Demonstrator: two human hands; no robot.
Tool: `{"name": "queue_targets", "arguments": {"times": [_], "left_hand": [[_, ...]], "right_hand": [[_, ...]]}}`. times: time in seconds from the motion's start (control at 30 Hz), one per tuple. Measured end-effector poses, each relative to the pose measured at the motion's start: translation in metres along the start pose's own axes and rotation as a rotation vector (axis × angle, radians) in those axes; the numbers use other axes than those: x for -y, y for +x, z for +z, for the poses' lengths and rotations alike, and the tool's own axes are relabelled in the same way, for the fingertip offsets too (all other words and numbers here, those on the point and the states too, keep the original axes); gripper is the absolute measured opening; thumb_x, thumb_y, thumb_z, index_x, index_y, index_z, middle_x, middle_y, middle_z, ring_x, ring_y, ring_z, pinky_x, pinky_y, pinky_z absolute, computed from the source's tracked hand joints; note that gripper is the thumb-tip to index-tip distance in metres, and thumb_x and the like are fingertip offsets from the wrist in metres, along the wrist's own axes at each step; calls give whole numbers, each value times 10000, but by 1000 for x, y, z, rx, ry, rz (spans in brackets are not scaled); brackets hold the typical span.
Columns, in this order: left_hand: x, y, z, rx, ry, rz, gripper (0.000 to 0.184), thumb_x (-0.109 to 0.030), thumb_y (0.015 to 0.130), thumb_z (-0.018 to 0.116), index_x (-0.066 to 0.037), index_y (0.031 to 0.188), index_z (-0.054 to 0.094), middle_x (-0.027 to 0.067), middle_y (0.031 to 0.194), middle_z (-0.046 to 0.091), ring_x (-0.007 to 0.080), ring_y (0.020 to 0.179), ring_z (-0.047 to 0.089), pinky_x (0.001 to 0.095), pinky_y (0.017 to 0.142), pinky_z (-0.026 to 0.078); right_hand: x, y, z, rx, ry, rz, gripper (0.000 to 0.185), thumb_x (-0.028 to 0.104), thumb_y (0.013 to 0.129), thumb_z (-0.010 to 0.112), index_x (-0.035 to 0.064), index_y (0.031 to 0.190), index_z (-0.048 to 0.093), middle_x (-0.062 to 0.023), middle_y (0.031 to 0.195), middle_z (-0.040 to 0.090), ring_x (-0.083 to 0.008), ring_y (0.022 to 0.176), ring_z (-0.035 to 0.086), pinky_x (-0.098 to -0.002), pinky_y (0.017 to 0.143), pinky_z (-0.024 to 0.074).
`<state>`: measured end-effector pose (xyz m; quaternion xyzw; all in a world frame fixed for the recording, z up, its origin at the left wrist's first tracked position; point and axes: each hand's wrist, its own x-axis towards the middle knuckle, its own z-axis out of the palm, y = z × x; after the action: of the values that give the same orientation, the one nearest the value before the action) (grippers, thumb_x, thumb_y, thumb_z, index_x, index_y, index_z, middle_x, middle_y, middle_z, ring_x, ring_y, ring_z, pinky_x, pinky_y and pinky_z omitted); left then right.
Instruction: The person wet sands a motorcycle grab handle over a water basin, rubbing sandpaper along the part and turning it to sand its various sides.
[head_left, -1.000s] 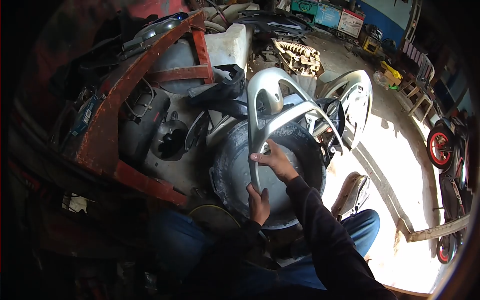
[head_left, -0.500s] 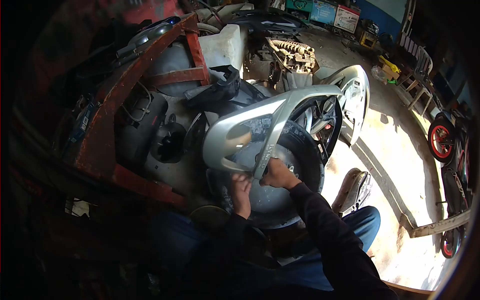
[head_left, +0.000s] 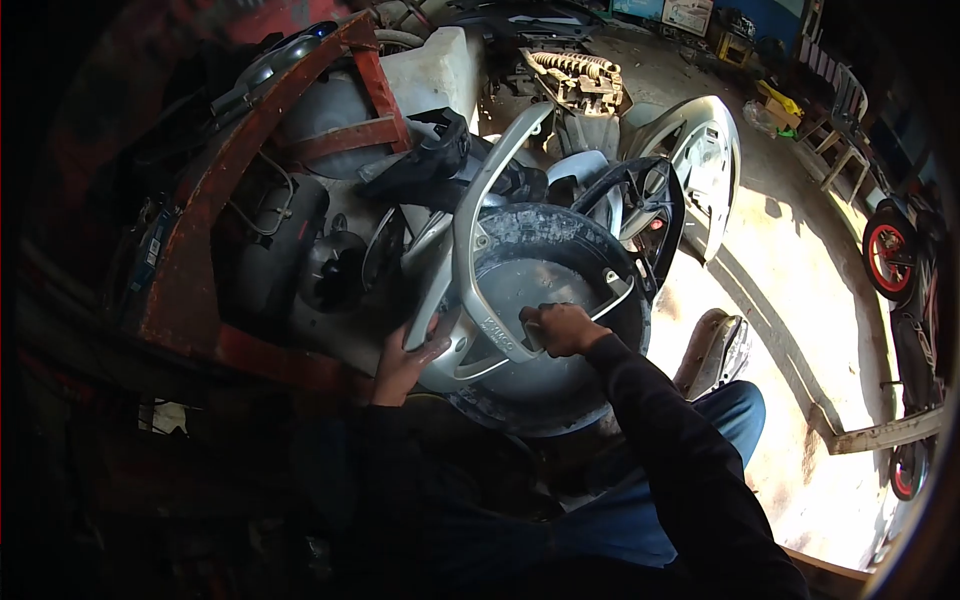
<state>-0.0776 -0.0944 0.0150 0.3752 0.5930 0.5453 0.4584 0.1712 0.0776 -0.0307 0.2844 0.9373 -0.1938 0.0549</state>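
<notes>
**Silver fairing panel [head_left: 464,232] held over a round black basin [head_left: 545,220]**

At the far left, a rusty red metal frame [head_left: 192,262] slants over a dark cylindrical tank [head_left: 296,212]. Just right of the tank lies a dark, bowl-like part [head_left: 335,268] in shadow.

Next comes the left hand [head_left: 398,368], its fingers clamped on the left part of the silver fairing panel. The panel is tilted above the basin's left and near side; one curved arm reaches up past the far rim, and raised lettering runs along the near bar. Grey liquid [head_left: 515,280] fills the bottom of the basin.

The right hand [head_left: 565,330] is over the basin, fingers curled together around the bar, just right of the lettering. Beyond the rim sit a black plastic part [head_left: 425,165] and, farther off, a dusty coil spring [head_left: 580,65].

To the right, a black openwork frame [head_left: 672,215] leans by the rim, near a second silver fairing [head_left: 722,160]. A scuffed panel [head_left: 712,350] lies on the sunlit floor [head_left: 790,340], and a motorcycle with a red-rimmed wheel [head_left: 888,257] stands at the far right.
</notes>
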Motion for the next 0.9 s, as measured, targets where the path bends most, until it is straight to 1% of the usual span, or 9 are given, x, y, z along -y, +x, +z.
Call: {"name": "queue_targets", "arguments": {"times": [0.2,0.23,0.27,0.33,0.4,0.5,0.6,0.77,0.9], "left_hand": [[-20,10,9,35,48,10,553,-157,778,848,16,1213,552,44,1051,639,95,977,611,260,859,497],[-20,10,16,-53,34,-35,603,-176,731,888,10,1195,550,52,1032,636,115,947,602,287,851,493],[-18,8,27,-128,100,126,587,-160,729,883,15,1180,550,58,1023,632,151,939,604,314,850,490],[-6,7,33,-221,83,57,516,-109,758,810,18,1184,547,73,1043,626,181,956,608,325,854,491],[2,6,37,-309,40,117,496,-89,762,758,21,1195,544,80,1057,621,181,959,605,324,854,489],[4,1,42,-440,1,210,478,-65,761,680,27,1207,537,98,1081,612,183,964,600,323,857,486],[-1,-5,46,-505,-18,274,474,-56,759,657,31,1206,526,110,1085,602,191,958,595,321,865,481],[-19,-13,56,-503,-68,275,452,-35,759,640,24,1193,527,103,1071,597,187,953,590,321,860,480],[-10,-12,55,-508,-81,272,444,-25,756,633,22,1184,529,99,1064,598,172,930,590,315,836,485]], "right_hand": [[0,5,7,-1,-208,-90,394,149,869,580,200,1260,569,-132,1047,674,-324,976,681,-427,824,543],[-1,8,7,-33,-290,-124,360,170,890,573,204,1248,587,-124,1030,673,-305,948,686,-412,797,552],[-3,11,6,-31,-297,-121,360,170,890,573,204,1248,587,-124,1030,673,-305,948,686,-412,797,552],[-4,15,3,-165,-410,-184,321,193,911,559,211,1228,605,-113,991,665,-283,891,684,-392,755,560],[-8,11,-3,-185,-389,-209,388,186,904,552,194,1291,570,-87,993,655,-264,924,669,-377,785,556],[-15,-7,-9,-483,-325,-309,578,82,862,532,112,1432,442,-47,1184,634,-240,1084,621,-371,902,526],[-14,-28,-1,-532,-323,-292,601,55,845,536,107,1435,441,-71,1246,611,-265,1168,580,-394,922,519],[0,-50,-5,-535,-268,-185,513,121,834,588,166,1344,551,-47,1269,547,-277,1242,485,-418,916,512],[-9,-48,5,-549,-229,-249,429,112,812,601,111,1241,604,-64,1254,547,-277,1212,504,-402,899,521]]}}
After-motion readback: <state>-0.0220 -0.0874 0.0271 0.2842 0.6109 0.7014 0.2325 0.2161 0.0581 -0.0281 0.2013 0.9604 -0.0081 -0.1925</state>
